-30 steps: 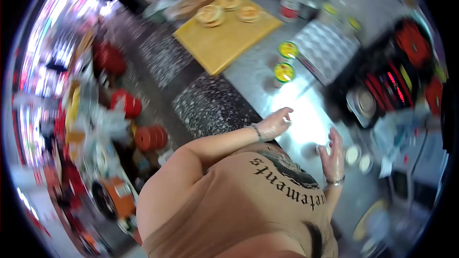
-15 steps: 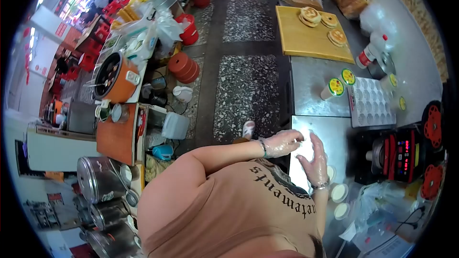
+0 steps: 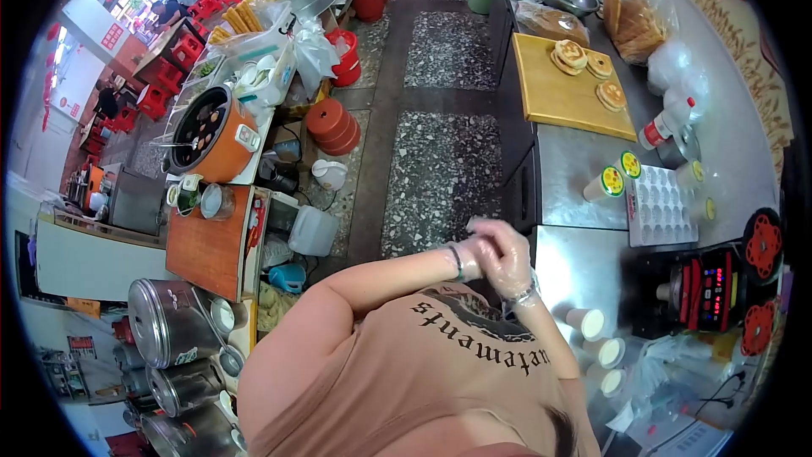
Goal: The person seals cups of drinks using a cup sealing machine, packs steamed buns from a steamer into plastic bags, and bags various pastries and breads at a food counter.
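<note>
My left hand [image 3: 474, 259] and my right hand [image 3: 509, 264], both in clear plastic gloves, are together in front of my chest, above the floor beside the steel counter [image 3: 562, 258]. The right fingers curl over the left hand, and a loose glove tip sticks out at the far side. The left fingers are mostly hidden behind the right hand. Whether anything lies between them cannot be seen. On the counter to the right of my right forearm stand several white cups [image 3: 585, 322]. A cup with a yellow patterned lid [image 3: 604, 184] stands farther ahead.
Ahead, a wooden board [image 3: 541, 93] bears round breads [image 3: 610, 96]. Nearby are a white tray with round hollows [image 3: 664, 207], a red-labelled bottle [image 3: 666, 125] and a red-lit machine [image 3: 706, 288]. Left of the aisle stand an orange cooker [image 3: 224, 144] and steel pots [image 3: 165, 322].
Both hands have moved left from above the steel counter and come together near my chest. The right fingers now fold over the left hand. The view has shifted slightly.
</note>
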`<control>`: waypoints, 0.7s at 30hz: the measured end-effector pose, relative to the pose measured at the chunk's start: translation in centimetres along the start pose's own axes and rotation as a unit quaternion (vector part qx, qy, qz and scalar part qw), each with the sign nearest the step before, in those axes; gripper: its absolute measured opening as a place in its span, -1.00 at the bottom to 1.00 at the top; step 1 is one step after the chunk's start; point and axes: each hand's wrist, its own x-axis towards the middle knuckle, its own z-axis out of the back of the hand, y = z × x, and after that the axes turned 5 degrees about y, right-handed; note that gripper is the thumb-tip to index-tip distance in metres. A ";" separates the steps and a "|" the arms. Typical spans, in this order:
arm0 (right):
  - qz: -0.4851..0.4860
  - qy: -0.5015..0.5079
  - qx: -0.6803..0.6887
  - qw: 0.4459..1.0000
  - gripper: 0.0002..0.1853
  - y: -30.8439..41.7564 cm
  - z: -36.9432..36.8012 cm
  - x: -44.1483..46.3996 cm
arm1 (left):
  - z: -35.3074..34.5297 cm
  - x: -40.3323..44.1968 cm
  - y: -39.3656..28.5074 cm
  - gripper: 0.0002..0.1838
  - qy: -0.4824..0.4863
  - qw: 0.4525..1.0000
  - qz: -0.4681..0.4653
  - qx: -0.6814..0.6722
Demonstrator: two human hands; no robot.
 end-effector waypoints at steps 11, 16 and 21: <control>-0.172 0.047 0.514 0.839 0.02 1.1 -6.5 4.1 | 9.6 -3.5 -5.1 -0.69 -0.360 0.877 -0.053 -0.314; -0.169 0.057 0.513 0.840 -0.11 2.3 -8.0 4.4 | 11.6 -3.8 -5.1 -0.57 -0.356 0.787 -0.075 -0.499; -0.206 0.120 0.403 0.884 -0.71 1.3 -8.4 3.9 | 12.7 -4.3 -4.5 -0.56 -0.314 0.705 -0.087 -0.630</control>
